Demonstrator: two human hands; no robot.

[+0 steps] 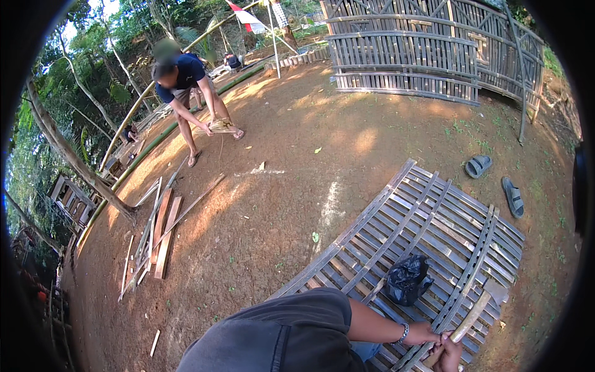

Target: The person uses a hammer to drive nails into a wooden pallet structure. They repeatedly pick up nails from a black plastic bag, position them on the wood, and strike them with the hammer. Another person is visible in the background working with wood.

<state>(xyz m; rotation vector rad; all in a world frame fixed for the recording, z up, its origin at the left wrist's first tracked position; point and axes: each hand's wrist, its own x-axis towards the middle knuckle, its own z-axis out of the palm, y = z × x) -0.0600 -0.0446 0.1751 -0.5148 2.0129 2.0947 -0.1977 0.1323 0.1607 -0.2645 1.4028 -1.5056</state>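
Note:
A slatted bamboo panel (pixel 396 217) lies on the ground at the lower right, with curved crosspieces over its slats. Over its near right part, my right hand (pixel 450 356) is closed around the pale wooden handle of a tool (pixel 471 317). A flat grey piece (pixel 496 290) shows at the handle's far end, but the exact kind of tool is unclear. Close beside it, my left hand (pixel 425 333), with a bracelet at the wrist, has its fingers drawn together by a crosspiece; what they hold is hidden. A black plastic bag (pixel 408 280) sits on the slats.
Sandals (pixel 512 197) lie right of the panel. Wooden boards (pixel 167 239) and thin strips are piled at left near a leaning tree trunk (pixel 74 155). Another person (pixel 186 77) bends over, holding bamboo strips (pixel 217 126). A bamboo fence (pixel 403 56) stands at the back.

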